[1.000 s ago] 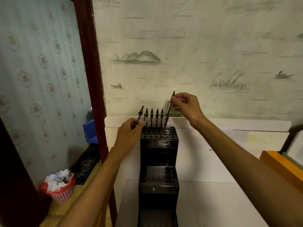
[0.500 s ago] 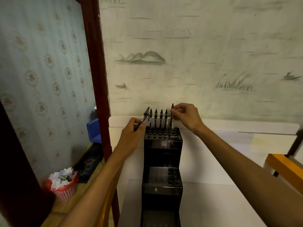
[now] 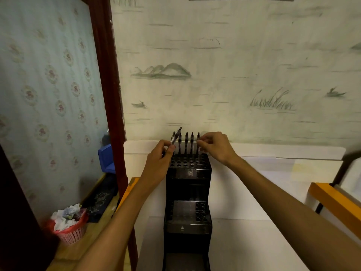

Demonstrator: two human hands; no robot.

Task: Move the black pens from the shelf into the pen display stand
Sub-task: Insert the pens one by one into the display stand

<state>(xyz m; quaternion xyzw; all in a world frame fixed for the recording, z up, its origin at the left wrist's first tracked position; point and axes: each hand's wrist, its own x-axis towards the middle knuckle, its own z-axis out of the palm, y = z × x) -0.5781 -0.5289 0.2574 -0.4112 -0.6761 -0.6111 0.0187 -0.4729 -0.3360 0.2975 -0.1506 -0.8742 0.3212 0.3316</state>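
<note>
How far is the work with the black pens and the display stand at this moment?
Done: several black pens stand upright in the back row of the black tiered plastic display stand. In hand: the right hand pinches the rightmost pen in that row; the left hand holds a tilted pen. Left: many holes empty; the shelf supply is not visible.

about five black pens (image 3: 186,142) upright in stepped black stand (image 3: 188,173).

White counter (image 3: 244,192) is stepped: a near lower surface, then a raised far ledge (image 3: 273,150) against the wall. Black tiered pen display stand (image 3: 188,192) is set on it, centre-left, running near to far. Its far top tier is perforated with holes; a row of black pens (image 3: 186,142) is seated upright there.
</note>
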